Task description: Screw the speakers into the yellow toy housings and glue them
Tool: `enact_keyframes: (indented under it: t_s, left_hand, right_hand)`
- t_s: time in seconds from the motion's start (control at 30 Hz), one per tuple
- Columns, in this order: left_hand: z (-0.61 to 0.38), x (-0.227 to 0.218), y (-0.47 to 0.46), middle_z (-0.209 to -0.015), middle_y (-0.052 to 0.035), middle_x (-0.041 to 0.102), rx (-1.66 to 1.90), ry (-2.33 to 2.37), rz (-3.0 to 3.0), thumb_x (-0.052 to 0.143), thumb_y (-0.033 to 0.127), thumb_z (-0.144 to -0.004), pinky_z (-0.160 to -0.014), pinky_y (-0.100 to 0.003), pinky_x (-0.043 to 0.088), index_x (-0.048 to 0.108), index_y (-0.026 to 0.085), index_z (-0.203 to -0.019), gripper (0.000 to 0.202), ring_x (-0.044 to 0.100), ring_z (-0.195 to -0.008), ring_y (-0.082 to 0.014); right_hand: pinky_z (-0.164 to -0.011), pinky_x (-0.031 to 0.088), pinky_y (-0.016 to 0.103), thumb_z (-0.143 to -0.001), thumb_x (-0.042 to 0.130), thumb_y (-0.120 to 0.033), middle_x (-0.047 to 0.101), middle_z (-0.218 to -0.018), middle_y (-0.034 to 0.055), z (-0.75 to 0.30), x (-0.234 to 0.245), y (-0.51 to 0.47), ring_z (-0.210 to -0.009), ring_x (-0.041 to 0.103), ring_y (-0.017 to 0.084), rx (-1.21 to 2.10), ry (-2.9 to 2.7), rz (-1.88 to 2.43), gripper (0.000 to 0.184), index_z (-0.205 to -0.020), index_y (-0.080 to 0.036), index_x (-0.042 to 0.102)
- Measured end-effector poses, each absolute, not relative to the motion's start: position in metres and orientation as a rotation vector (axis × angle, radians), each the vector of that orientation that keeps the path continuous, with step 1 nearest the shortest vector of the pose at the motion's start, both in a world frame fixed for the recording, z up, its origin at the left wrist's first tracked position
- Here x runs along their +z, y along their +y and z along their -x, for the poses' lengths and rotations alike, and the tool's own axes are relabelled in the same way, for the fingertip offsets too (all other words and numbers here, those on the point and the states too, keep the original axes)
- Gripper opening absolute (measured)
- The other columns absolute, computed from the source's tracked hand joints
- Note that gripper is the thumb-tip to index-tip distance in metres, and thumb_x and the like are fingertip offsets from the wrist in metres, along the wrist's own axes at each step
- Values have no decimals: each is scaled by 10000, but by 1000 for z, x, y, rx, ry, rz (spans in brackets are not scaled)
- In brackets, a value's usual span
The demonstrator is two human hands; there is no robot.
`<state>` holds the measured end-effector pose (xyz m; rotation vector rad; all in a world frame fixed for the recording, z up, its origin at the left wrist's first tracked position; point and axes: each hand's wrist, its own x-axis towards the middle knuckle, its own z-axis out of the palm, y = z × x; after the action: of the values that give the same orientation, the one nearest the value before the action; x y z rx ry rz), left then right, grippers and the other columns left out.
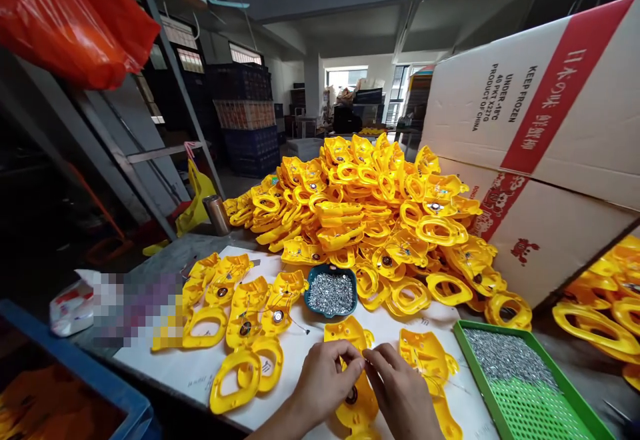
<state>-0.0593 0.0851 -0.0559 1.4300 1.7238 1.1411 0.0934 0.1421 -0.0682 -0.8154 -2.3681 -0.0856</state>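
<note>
My left hand (325,380) and my right hand (403,390) meet over a yellow plastic shell (361,403) at the front of the table. Both have fingers pinched, their tips almost touching above the shell; whatever they hold is too small to make out. A dark round part sits inside this shell. Right of my right hand lies another yellow shell (425,353) with thin wires. Beyond my hands stands a dark teal bowl (309,301) of small shiny metal pieces. Left of it, several yellow shells (245,307) lie with ring-shaped ends toward me.
A large heap of yellow shells (345,213) covers the table's back. At right are a green tray (543,407) of small metal pieces and a big white carton (560,107). A metal cup (217,216) stands back left; a blue crate (95,380) is front left.
</note>
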Motion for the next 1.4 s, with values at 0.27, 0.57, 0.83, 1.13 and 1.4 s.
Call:
enact_keyframes:
  t_s: [0.27, 0.57, 0.83, 1.13, 1.4]
  left_hand:
    - [62, -64, 80, -784, -6, 723, 1185, 1755, -1703, 512, 198, -863, -679, -233, 464, 697, 197, -797, 196, 649, -712, -152]
    - [72, -84, 72, -920, -51, 711, 1397, 1764, -1902, 467, 226, -923, -718, -256, 551, 704, 217, -899, 239, 681, -825, -167]
    - [63, -48, -16, -1125, -124, 649, 1153, 2207, -2019, 692, 405, -833, -892, -413, 514, 628, 225, -1215, 428, 606, -1036, -283]
    - [59, -24, -44, -1329, -159, 564, 784, 2169, -1867, 744, 485, -780, -1009, -466, 387, 408, 170, -1424, 792, 525, -1183, -314]
    - [70, -28, -40, -1431, -146, 448, 997, 1843, -1880, 681, 321, -855, -1119, -438, 413, 304, 227, -1472, 729, 447, -1347, -270]
  right_hand:
    - [-513, 498, 236, -993, 360, -289, 692, -866, 34, -93, -72, 138, -630, 691, 154, 186, -2391, 987, 293, -903, -233, 634]
    - [-612, 511, 264, -996, 393, -328, 724, -850, 38, -89, -82, 138, -701, 701, 167, 378, -2304, 1008, 317, -893, -241, 679]
    - [-560, 518, 310, -911, 549, -451, 733, -716, 43, -104, -8, 95, -603, 673, 204, 804, -2156, 1040, 273, -828, -257, 722]
    - [-626, 505, 256, -886, 605, -265, 737, -795, 29, -106, 23, 63, -673, 689, 158, 1074, -2164, 1171, 148, -923, -195, 731]
    - [-643, 455, 263, -882, 654, -275, 661, -871, 39, -99, 13, 64, -675, 604, 133, 870, -2344, 1124, 129, -924, -206, 755]
